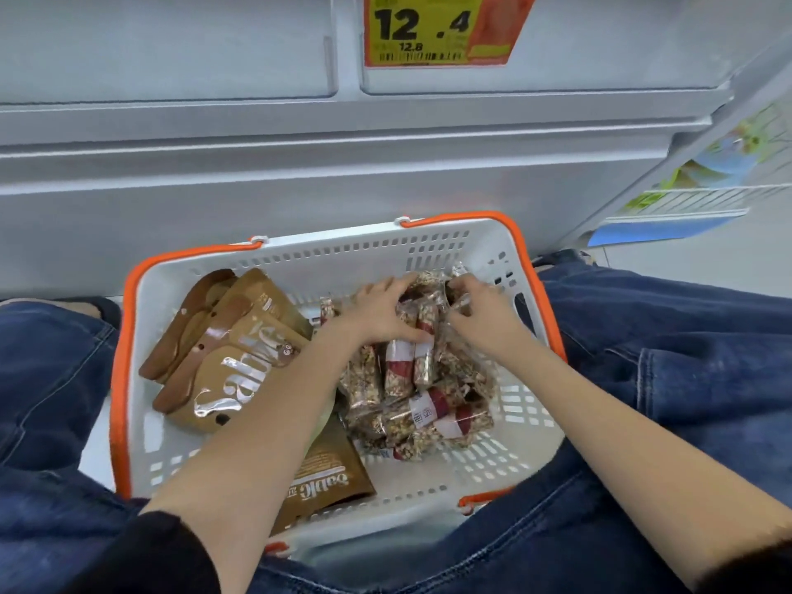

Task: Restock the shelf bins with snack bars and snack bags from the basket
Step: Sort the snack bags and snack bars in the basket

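Observation:
A white basket (433,246) with orange handles sits on the floor between my knees. Its right half holds a heap of clear-wrapped snack bars (424,405) with red-and-white labels. Brown snack bags (231,358) lie stacked in its left half, and one more bag (330,473) lies near the front. My left hand (381,310) curls over the top of the bar heap and grips several bars. My right hand (480,310) grips bars at the far right of the heap, beside the basket wall.
The grey shelf front (300,165) rises directly behind the basket, with a yellow and orange price tag (441,30) above. A white wire rack with colourful packs (694,195) stands at the right. My legs in blue jeans flank the basket on both sides.

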`<state>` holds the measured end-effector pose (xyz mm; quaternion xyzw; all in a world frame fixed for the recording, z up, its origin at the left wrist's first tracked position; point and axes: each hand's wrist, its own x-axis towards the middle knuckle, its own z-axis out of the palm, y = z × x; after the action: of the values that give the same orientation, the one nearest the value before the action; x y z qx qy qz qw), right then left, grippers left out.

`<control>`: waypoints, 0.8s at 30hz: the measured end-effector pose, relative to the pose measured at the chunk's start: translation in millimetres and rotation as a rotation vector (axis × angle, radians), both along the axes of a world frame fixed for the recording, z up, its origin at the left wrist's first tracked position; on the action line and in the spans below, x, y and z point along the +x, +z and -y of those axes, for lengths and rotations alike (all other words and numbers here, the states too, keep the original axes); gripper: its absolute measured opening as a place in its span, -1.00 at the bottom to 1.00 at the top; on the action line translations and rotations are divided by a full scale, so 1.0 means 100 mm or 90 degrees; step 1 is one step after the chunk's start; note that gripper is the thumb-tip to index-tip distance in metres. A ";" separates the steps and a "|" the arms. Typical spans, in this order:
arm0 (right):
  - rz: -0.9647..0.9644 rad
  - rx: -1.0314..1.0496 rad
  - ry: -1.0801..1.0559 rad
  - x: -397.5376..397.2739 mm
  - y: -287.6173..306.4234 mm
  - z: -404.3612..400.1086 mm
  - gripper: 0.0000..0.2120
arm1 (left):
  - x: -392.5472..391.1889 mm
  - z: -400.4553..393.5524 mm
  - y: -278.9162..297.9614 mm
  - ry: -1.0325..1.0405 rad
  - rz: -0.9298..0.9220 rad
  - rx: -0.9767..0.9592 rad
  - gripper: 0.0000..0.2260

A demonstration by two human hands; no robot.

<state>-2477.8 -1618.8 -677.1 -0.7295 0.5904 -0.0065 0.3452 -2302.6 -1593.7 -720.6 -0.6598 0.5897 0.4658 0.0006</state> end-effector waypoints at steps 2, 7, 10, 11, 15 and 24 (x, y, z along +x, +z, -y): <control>0.015 0.083 -0.059 -0.01 -0.14 0.10 -0.51 | -0.09 0.02 -0.08 -0.005 -0.035 0.075 0.13; -0.076 0.149 -0.184 0.12 -0.50 -0.18 -0.32 | -0.14 0.08 -0.19 0.012 0.015 0.109 0.18; -0.120 0.119 -0.424 0.20 -0.49 -0.50 -0.31 | -0.07 0.10 -0.24 0.032 0.011 0.101 0.11; -0.144 0.181 -0.465 0.18 -0.53 -0.57 -0.24 | -0.06 0.09 -0.23 0.042 0.008 0.089 0.08; -0.016 0.408 -0.495 -0.02 -0.64 -0.41 -0.07 | 0.00 -0.04 -0.24 0.126 -0.034 0.015 -0.10; 0.023 0.392 -0.122 0.70 -0.28 -0.73 -0.11 | 0.30 -0.32 -0.06 0.339 -0.124 0.005 -0.37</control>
<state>-2408.2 -1546.0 -704.7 -0.5314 0.6246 0.1272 0.5579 -2272.4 -1561.8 -726.4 -0.7433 0.3910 0.5134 -0.1760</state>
